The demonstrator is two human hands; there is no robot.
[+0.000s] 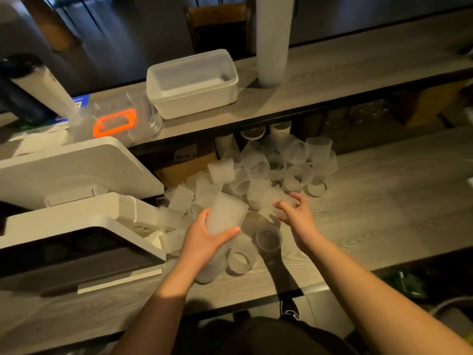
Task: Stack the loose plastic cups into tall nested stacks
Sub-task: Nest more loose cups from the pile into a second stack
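While left hand (204, 235) grips cup (225, 213), no writing legible

— Where are the cups?
— Loose cups (268, 170) lie heaped on the tabletop (384, 201) before me, beneath the shelf (358, 73).
— And on the shelf?
— A tub (192, 83), with a tall stack (272, 39) to its right.

Tall white cup stack (273, 39): top cut off by upper edge; dark cylindrical machine (30, 85): cropped at left edge, blurred; pile of loose cups (268, 170): translucent, overlapping, individual count indeterminate; cup at right hand (294, 213): blurred, grip unclear; under-shelf items (371, 111): too dark.
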